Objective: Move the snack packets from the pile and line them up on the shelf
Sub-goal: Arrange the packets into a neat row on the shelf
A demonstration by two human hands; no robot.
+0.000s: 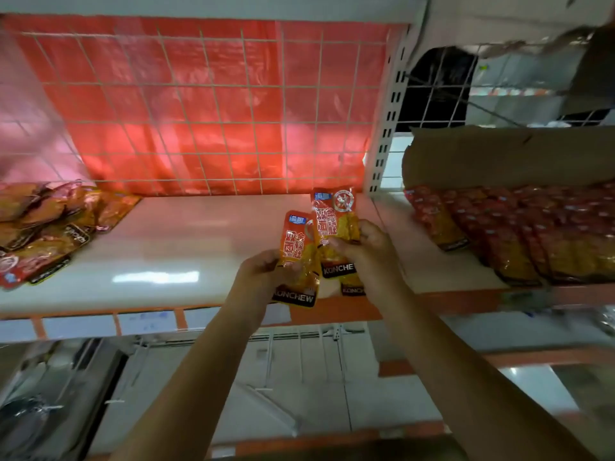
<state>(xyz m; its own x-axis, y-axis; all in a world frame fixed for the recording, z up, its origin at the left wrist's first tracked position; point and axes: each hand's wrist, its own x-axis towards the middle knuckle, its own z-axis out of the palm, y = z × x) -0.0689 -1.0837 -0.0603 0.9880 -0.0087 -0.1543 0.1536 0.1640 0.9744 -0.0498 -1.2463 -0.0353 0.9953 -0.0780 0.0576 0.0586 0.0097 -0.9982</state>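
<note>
The left hand [263, 266] holds one snack packet [297, 257], with its fingers curled round the packet's left edge near the middle. This packet is orange and red on top, with a small blue patch in the top corner and big red and white writing. Lower down it is see-through, and the food inside looks yellow-brown. A black band at the bottom says KONCHEW. The packet sticks up past the fingers and also hangs below them, over the front edge of the shelf.

The right hand [361, 249] is just beside it and grips a second packet [335, 217] of the same kind, with the fingers wrapped over its middle. This one stands taller and tilts a little to the left. It has a round white and red badge near the top. Under the right hand there is another black band, so it may hold more than one packet, but I cannot tell how many. The two packets overlap between the hands.

Both hands are above the white shelf [159, 254], near its front.

Farther left on the shelf lies a messy pile of packets [46, 224], well apart from the hands. To the right, a neat row of red packets [519, 234] lies in front of a cardboard box [499, 158]. Behind the shelf is a white wire grid [206, 108] with red plastic sheet [253, 134] behind it.
</note>
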